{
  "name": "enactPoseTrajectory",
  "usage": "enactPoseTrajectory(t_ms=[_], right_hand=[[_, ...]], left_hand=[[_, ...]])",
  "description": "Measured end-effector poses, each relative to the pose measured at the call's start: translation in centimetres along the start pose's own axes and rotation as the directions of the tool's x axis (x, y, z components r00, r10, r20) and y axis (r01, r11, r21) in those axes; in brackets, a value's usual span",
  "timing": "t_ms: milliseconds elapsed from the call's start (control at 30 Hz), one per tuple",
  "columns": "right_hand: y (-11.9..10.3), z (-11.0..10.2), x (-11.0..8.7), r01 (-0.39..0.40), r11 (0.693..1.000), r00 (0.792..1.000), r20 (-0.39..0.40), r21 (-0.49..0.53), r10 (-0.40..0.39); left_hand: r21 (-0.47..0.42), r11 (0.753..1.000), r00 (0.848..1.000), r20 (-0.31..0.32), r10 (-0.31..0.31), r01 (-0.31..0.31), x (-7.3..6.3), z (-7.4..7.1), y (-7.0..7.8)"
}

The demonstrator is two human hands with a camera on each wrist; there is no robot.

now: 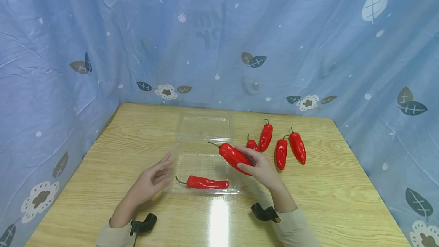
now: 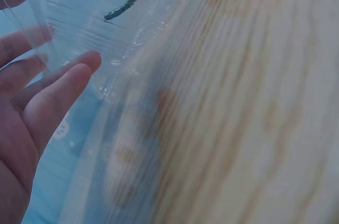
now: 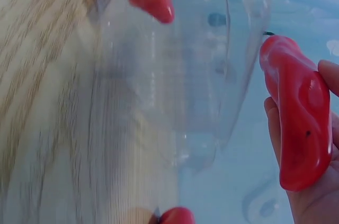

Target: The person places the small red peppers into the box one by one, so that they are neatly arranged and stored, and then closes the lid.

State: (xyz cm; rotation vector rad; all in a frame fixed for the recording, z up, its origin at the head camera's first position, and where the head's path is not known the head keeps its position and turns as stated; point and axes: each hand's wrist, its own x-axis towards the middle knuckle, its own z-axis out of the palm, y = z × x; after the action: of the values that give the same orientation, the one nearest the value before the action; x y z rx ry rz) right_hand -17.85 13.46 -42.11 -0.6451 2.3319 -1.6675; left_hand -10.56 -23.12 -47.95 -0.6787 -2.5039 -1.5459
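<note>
My right hand [image 1: 258, 167] grips a glossy red pepper [image 1: 234, 157] with a green stem, above the right side of a clear plastic container [image 1: 205, 165]. In the right wrist view, thumb and fingers wrap the lower part of this pepper [image 3: 303, 113]. Another red pepper [image 1: 207, 183] lies along the container's near side, stem to the left. My left hand [image 1: 149, 182] is at the container's left edge, fingers loosely extended and holding nothing. Some of its fingers show through the clear wall [image 2: 79, 28] in the left wrist view; whether they touch it I cannot tell.
The container's clear lid [image 1: 205, 127] lies folded back toward the curtain. Several more red peppers [image 1: 281, 153] lie to the right on the wooden table [image 1: 329, 197]. A blue patterned curtain [image 1: 219, 41] surrounds the back and sides.
</note>
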Motion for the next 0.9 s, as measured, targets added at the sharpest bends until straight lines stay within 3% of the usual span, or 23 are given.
enactPoseTrajectory(t_ms=[300, 667, 900], right_hand=[[-0.3, 2.1, 1.4, 0.000, 1.000, 0.998, 0.065, 0.004, -0.001], [-0.4, 3.9, 2.6, 0.020, 0.996, 0.990, 0.139, 0.086, -0.032], [-0.5, 4.6, 3.2, 0.016, 0.999, 0.986, 0.168, 0.036, -0.022]], left_hand=[[-0.002, 1.000, 1.000, -0.002, 0.003, -0.003, 0.0, 0.0, 0.1], [-0.002, 1.000, 1.000, -0.008, -0.003, 0.003, 0.0, 0.0, -0.1], [-0.014, 1.000, 1.000, -0.007, 0.003, -0.003, 0.0, 0.1, 0.0]])
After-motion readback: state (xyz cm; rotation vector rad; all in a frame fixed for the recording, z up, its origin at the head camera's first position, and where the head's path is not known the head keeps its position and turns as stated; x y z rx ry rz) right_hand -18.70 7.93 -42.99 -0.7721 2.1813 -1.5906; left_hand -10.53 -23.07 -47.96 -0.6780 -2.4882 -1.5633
